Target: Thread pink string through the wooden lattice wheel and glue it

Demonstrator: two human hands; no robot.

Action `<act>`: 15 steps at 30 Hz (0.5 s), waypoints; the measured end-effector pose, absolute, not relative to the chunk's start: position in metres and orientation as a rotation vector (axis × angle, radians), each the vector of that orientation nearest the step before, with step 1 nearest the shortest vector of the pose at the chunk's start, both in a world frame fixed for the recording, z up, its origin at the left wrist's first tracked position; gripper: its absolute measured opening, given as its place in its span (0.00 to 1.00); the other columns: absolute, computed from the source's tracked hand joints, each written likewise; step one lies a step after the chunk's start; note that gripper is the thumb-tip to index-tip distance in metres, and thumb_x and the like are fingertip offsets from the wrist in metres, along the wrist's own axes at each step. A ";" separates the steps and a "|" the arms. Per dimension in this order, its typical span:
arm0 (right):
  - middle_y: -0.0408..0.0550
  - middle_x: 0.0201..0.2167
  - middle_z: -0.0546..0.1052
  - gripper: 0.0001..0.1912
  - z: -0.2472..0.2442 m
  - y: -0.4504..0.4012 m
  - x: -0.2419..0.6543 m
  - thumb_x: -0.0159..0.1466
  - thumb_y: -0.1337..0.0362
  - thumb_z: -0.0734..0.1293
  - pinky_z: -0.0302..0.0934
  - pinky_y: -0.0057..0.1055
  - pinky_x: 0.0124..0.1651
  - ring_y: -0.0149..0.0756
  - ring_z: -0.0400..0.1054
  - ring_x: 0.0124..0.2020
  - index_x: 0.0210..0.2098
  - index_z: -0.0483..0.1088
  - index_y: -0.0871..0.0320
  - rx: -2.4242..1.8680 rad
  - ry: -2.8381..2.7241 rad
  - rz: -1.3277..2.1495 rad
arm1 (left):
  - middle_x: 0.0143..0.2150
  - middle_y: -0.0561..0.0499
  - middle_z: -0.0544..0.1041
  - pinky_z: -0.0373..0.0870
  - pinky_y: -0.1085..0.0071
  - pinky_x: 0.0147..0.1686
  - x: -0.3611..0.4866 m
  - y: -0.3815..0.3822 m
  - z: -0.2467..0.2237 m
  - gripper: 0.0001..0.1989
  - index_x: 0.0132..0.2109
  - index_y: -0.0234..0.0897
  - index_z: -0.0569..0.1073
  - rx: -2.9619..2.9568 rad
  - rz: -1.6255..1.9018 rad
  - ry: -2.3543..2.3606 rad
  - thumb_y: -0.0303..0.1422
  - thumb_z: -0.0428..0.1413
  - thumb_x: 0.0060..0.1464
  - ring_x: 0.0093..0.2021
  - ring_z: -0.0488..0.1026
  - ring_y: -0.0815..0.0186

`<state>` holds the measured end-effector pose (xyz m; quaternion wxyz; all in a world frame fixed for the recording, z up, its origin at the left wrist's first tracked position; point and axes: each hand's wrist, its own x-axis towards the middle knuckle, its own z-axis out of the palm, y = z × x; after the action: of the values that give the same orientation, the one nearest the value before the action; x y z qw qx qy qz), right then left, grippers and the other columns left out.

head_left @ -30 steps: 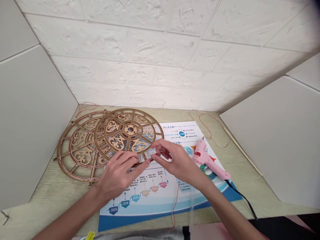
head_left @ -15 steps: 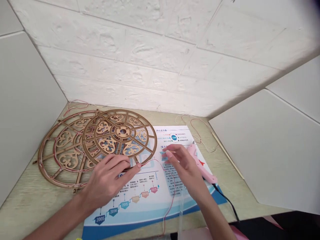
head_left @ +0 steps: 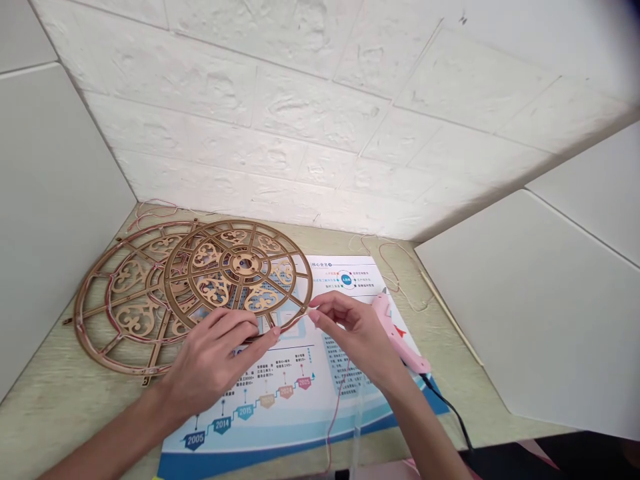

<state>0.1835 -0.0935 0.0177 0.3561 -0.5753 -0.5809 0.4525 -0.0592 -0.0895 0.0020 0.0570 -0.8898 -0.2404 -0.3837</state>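
Note:
A bronze-coloured openwork wheel (head_left: 256,265) with scroll ornaments lies partly over a larger similar wheel (head_left: 81,333). My left hand (head_left: 213,353) is closed at the front wheel's near rim, its thumb and fingers pressing there. A thin red-and-white wire (head_left: 336,410) runs along that rim and trails down to the table's front edge. At the rim's right side, the thumb and forefinger of my right hand (head_left: 357,330) pinch the wire. The larger wheel has the same kind of wire along its rings.
Beneath the front wheel lies a printed blue-and-white sheet (head_left: 250,443). A pink glue gun (head_left: 400,343) with a black cord rests on its right side. A translucent stick (head_left: 357,427) is at the front. Loose wire (head_left: 150,210) lies by the wall. White panels stand on both sides.
My right hand has moved left to the wheel's rim and closed on the wire. The left hand stays on the rim.

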 end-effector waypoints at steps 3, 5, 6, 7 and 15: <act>0.45 0.27 0.74 0.15 0.018 -0.092 0.183 0.61 0.50 0.70 0.58 0.31 0.30 0.33 0.64 0.27 0.34 0.74 0.56 -1.461 -1.507 1.096 | 0.34 0.48 0.76 0.68 0.67 0.39 -0.059 -0.090 0.001 0.14 0.48 0.32 0.76 -2.693 -1.160 -0.739 0.24 0.46 0.69 0.40 0.74 0.63; 0.46 0.28 0.74 0.14 0.016 -0.091 0.181 0.61 0.51 0.70 0.57 0.31 0.30 0.32 0.63 0.27 0.35 0.74 0.56 -1.436 -1.501 1.070 | 0.33 0.48 0.76 0.68 0.67 0.38 -0.059 -0.090 0.001 0.13 0.49 0.32 0.76 -2.692 -1.155 -0.743 0.23 0.46 0.69 0.41 0.74 0.63; 0.46 0.29 0.74 0.13 0.014 -0.091 0.180 0.62 0.52 0.70 0.57 0.31 0.29 0.32 0.63 0.27 0.35 0.74 0.56 -1.430 -1.496 1.065 | 0.33 0.48 0.76 0.68 0.67 0.38 -0.059 -0.090 0.001 0.13 0.49 0.32 0.76 -2.693 -1.153 -0.745 0.23 0.46 0.69 0.41 0.74 0.63; 0.46 0.29 0.74 0.13 0.012 -0.091 0.179 0.62 0.52 0.70 0.56 0.30 0.29 0.31 0.62 0.26 0.34 0.74 0.56 -1.431 -1.492 1.065 | 0.33 0.48 0.76 0.68 0.67 0.38 -0.059 -0.091 0.001 0.13 0.49 0.32 0.76 -2.695 -1.154 -0.745 0.23 0.46 0.68 0.41 0.74 0.63; 0.44 0.25 0.71 0.20 0.001 -0.091 0.178 0.57 0.46 0.73 0.50 0.27 0.23 0.27 0.58 0.21 0.33 0.74 0.58 -1.478 -1.293 1.251 | 0.33 0.49 0.76 0.68 0.67 0.39 -0.059 -0.092 -0.005 0.12 0.50 0.32 0.75 -2.710 -1.142 -0.758 0.23 0.48 0.68 0.42 0.74 0.63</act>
<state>0.1783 -0.0909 0.0011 0.3953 -0.5832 -0.5101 0.4934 -0.0595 -0.0916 -0.0051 0.0522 -0.8912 -0.2491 -0.3756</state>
